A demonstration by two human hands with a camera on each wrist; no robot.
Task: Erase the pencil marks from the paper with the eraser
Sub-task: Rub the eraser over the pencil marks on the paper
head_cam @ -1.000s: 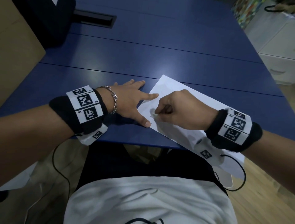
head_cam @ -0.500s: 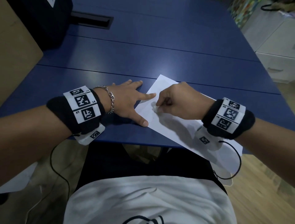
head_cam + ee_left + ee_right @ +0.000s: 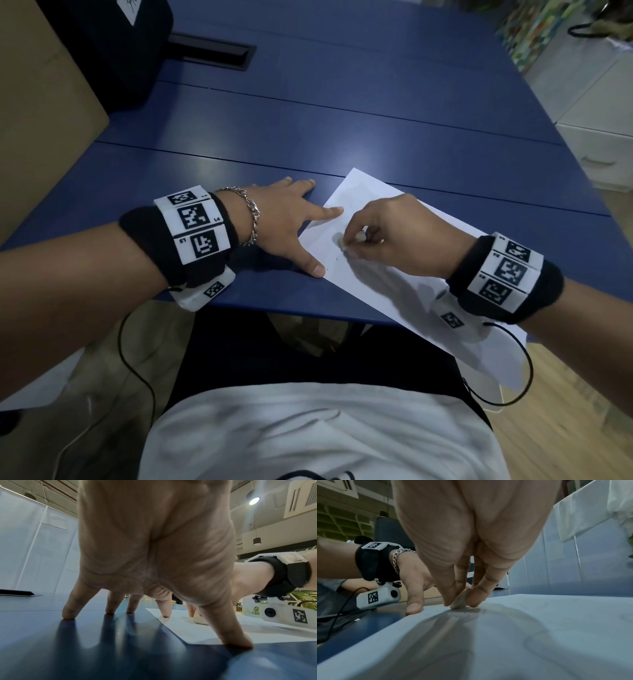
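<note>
Right hand (image 3: 387, 236) shifts slightly toward the paper's (image 3: 383, 284) left edge — pinching the eraser (image 3: 459, 601) against it. Left hand (image 3: 287, 219) spread flat — thumb and forefinger pin that edge.

My right hand (image 3: 471, 536) pinches the eraser (image 3: 459, 601) down on the paper (image 3: 530, 635), faint pencil loops nearby. Left hand (image 3: 414, 577) has its thumb planted on the sheet's edge, chain bracelet (image 3: 396, 558) on that wrist.
</note>
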